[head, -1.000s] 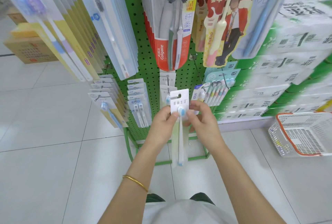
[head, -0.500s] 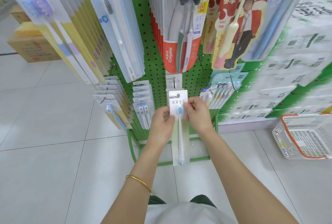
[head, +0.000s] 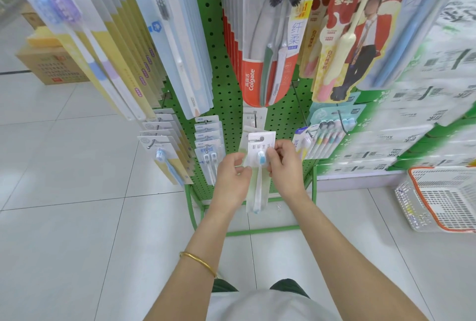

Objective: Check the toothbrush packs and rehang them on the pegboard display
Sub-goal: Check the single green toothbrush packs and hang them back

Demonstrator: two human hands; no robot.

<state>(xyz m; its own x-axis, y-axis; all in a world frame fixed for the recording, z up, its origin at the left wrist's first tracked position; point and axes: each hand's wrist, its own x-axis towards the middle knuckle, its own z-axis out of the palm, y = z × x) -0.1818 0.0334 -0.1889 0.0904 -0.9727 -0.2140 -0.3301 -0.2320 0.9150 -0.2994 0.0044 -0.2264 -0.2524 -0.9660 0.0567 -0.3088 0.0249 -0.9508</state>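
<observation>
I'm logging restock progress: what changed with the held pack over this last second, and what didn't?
The toothbrush pack moved in toward the pegboard; its hang hole now sits at the peg, before the matching packs, threaded or not I cannot tell. The right hand shifted up the card. It and the left hand keep pinching the pack.

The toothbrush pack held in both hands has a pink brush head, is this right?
No. The head view shows the toothbrush pack, held by the left hand and right hand, has a blue brush head, not pink.
</observation>
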